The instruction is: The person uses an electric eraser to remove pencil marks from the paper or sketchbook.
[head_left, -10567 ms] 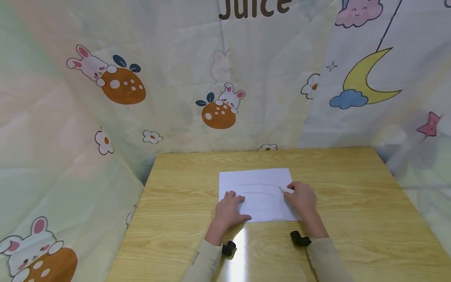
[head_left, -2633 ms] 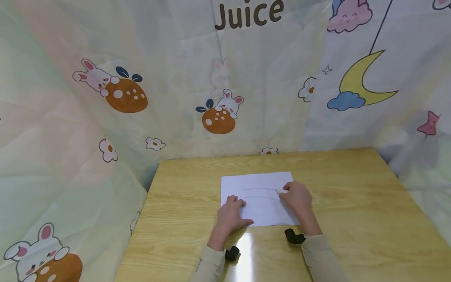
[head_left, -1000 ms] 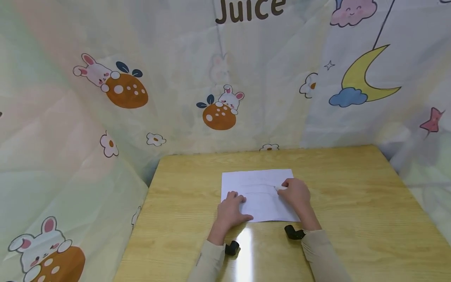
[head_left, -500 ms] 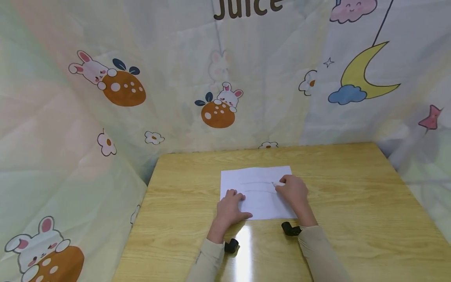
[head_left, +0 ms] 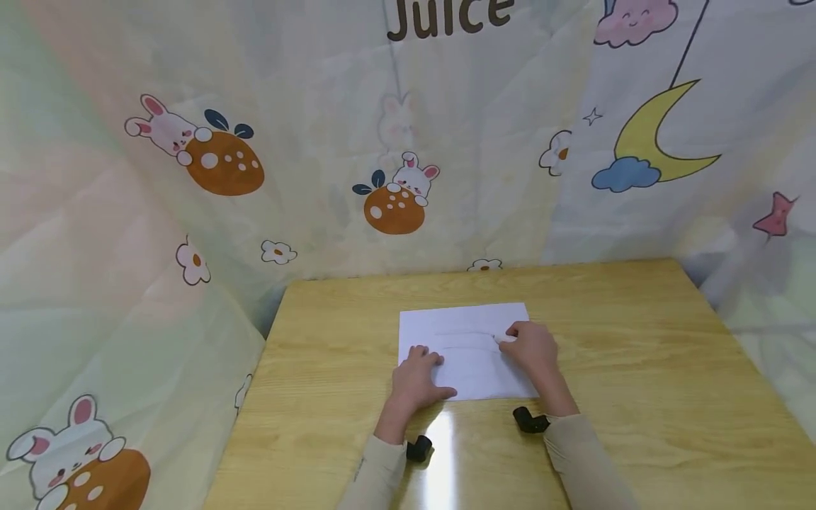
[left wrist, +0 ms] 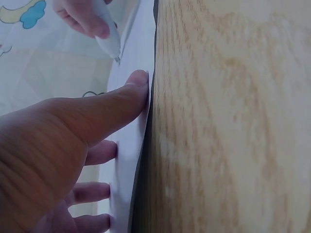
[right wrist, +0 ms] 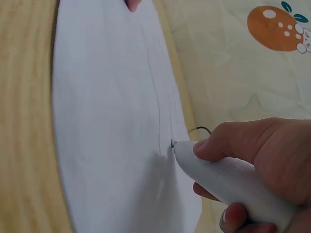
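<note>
left hand lies w/ fingers spread wide & thumb out, on the left part of a white paper sheet; thumb is at the near edge. right hand is curled round a chunky white pen-shaped tool, thumb on its side. tool's thin tip is at the right end of the upper of 2 faint lines, both slightly curved & running across the sheet; can't tell how hard it presses. sheet is approx. mid-tbl, on a wood-grain table, w/ both hands over its sides. beige sleeves on both arms, w/ a small black device at each wrist. bg: fabric backdrop w/ cartoon rabbits, moon & "juice" lettering.
</note>
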The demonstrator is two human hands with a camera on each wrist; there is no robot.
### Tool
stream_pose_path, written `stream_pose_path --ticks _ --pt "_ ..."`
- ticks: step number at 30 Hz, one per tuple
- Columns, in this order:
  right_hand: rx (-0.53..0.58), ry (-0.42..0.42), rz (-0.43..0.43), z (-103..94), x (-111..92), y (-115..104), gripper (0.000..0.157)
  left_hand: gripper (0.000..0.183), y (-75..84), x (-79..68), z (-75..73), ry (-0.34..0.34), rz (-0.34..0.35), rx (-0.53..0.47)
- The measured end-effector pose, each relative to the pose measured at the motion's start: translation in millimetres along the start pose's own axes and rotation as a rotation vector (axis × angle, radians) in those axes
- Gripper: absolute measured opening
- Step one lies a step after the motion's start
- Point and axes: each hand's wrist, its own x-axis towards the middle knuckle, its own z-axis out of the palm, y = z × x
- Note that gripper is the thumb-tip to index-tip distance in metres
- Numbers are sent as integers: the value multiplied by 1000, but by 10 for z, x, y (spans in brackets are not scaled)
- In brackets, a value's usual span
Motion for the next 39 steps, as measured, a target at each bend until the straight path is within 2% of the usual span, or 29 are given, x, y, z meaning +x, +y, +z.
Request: stream_pose_path --ticks 6,19,26,33,39 --pt "16 19 -3 4 38 49 26 67 46 3 32 14 11 -11" --pt "37 70 -47 -39 77 79 25 65 84 77 -56 42 2 -6" --pt "37 51 -75 -8 73 32 26 65 45 13 -58 35 -8 -23" --pt "64 44 -11 72 -56 21 24 66 11 -88 -1 28 2 -9" --pt "47 46 -4 60 -31 0 26 65 28 -65 -20 31 1 4"
